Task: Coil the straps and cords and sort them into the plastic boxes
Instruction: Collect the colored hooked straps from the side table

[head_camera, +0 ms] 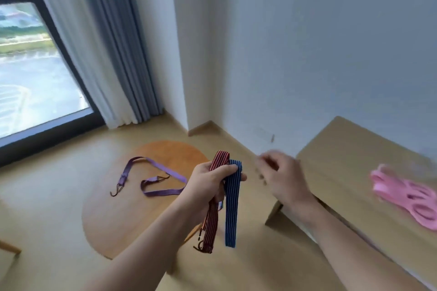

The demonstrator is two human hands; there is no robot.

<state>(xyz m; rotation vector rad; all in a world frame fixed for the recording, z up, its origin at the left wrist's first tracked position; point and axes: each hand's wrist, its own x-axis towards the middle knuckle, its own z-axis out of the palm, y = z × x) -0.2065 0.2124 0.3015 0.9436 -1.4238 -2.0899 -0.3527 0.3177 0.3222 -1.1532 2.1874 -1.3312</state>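
My left hand [210, 179] grips two folded striped straps in mid-air: a red strap [211, 220] and a blue strap [231, 210], both hanging down below the fist. A dark hook shows at the red strap's lower end. My right hand [281, 175] hovers just right of them, blurred, with fingers loosely curled and nothing visible in it. A purple strap [160, 179] with hooks lies spread out on the round wooden table [118, 215]. A pink cord bundle [406, 196] lies on the light wooden desk [343, 168] at the right.
The round table stands on a pale wooden floor. A white wall corner rises behind it. A window [35, 66] with grey and white curtains [99, 42] fills the left. No plastic boxes are in view.
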